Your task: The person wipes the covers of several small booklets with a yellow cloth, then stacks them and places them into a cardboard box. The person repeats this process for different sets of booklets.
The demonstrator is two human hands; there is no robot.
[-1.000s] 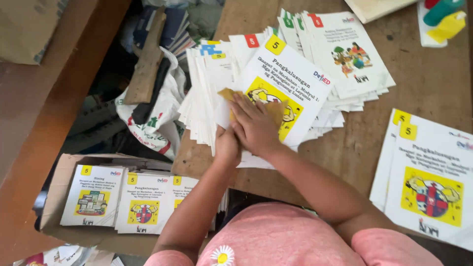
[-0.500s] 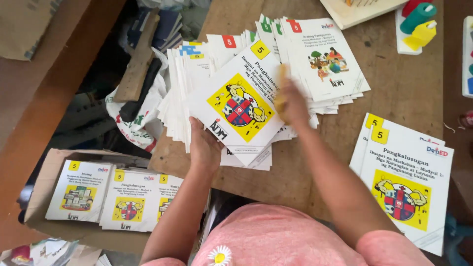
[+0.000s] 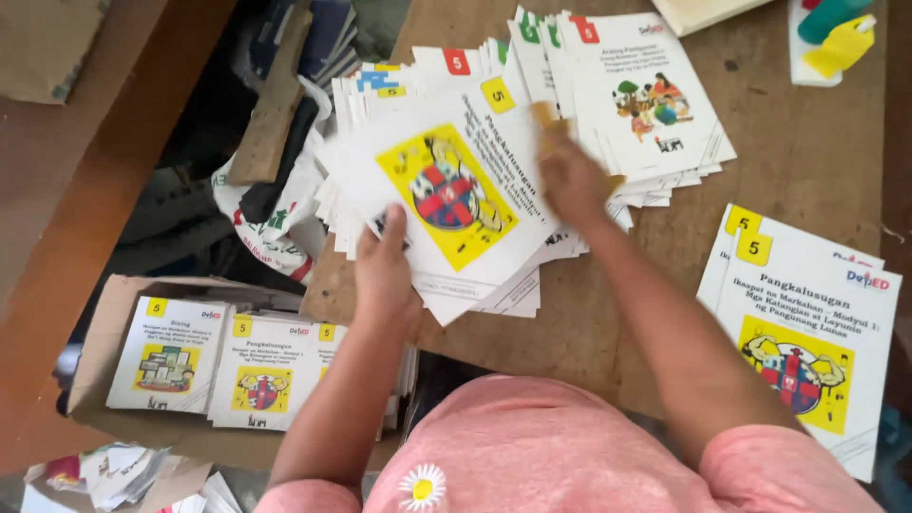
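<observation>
left hand gripping lower left edge of white booklet with yellow picture panel, thumb on cover, booklet tilted, lifted off top of fanned booklet pile. right hand pressed on same booklet's right edge at about 2 o'clock from left hand, fingers blurred, grasp or flat press: cannot tell. booklet sitting centre of wooden surface, overlapping pile beneath. another white booklet with cartoon cover lying at 1 o'clock of right hand, partly under it. small stack of two matching booklets at 4 o'clock, well apart from hands, near surface's right edge. cardboard box at 8 o'clock, below surface edge, holding three rows of similar booklets face up. white plastic bag and dark clutter at 9 o'clock, beside pile. yellow and green plastic items at far 1 o'clock corner. pink shirt with daisy patch at 6 o'clock.
</observation>
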